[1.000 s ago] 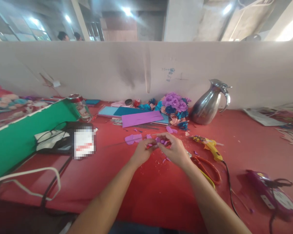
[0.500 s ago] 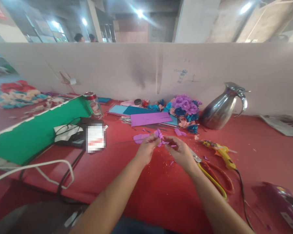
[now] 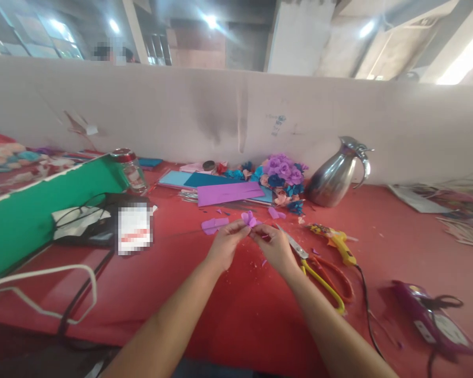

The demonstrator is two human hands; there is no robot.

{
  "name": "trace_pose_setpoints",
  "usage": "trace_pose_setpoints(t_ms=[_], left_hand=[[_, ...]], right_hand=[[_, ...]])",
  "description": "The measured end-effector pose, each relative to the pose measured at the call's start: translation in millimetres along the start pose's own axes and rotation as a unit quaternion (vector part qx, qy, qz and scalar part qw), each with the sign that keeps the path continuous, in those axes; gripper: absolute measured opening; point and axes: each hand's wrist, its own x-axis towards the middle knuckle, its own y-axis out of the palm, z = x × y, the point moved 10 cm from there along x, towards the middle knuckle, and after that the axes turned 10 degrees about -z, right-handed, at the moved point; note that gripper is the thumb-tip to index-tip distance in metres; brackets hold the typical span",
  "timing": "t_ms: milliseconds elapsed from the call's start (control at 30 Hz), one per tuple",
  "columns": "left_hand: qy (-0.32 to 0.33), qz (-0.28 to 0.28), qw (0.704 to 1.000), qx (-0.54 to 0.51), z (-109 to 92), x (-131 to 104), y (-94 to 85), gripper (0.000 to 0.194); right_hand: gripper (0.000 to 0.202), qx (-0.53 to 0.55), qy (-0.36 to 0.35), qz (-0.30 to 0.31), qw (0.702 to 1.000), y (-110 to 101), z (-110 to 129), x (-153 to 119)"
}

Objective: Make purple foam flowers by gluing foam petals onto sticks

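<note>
A small purple paper flower sits between my two hands above the red table. My left hand pinches it from the left, fingers closed at its base. From the other side, my right hand has its thumb and fingertips closed at the flower's lower edge. Purple paper pieces lie just beyond my left hand. Scissors with yellow and red handles rest beside my right wrist. Farther right is a yellow glue gun with a black cord.
Flat purple paper lies on blue sheets behind my hands. A bunch of paper flowers stands near a steel jug. To the left are a glass jar and a green panel. A purple power strip lies right.
The camera view has turned a little to the right, so the table things appear farther left. My right fingers have come closer together at the flower, whose petals look more spread.
</note>
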Motion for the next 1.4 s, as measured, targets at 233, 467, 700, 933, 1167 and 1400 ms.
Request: trace_pose_setpoints(t_ms=[233, 467, 700, 933, 1167, 1400], left_hand=[[0.045, -0.026, 0.997, 0.063, -10.3, 0.5, -4.9, 0.014], [0.092, -0.047, 0.988, 0.117, -23.9, -2.7, -3.0, 0.013], [0.08, -0.045, 0.99, 0.104, -20.8, -2.2, -2.9, 0.014], [0.135, -0.048, 0.976, 0.162, -22.7, -0.1, -7.7, 0.016], [0.196, -0.039, 0.959, 0.201, -33.5, -7.7, -1.5, 0.011], [0.187, -0.047, 0.962, 0.192, -33.3, -6.4, -2.6, 0.009]], right_hand=[[0.02, -0.006, 0.003, -0.004, 1.0, -0.6, -0.8, 0.8], [0.02, 0.002, 0.016, -0.003, 1.0, 0.8, -1.4, 1.0], [0.018, 0.002, 0.007, -0.009, 1.0, -0.8, 1.0, 0.9], [0.018, -0.034, -0.023, -0.008, 0.999, -0.3, 9.7, -1.3], [0.018, -0.033, -0.028, -0.013, 0.999, -1.2, 13.4, -1.7], [0.018, -0.029, -0.019, -0.016, 0.999, -2.5, 11.1, -0.4]])
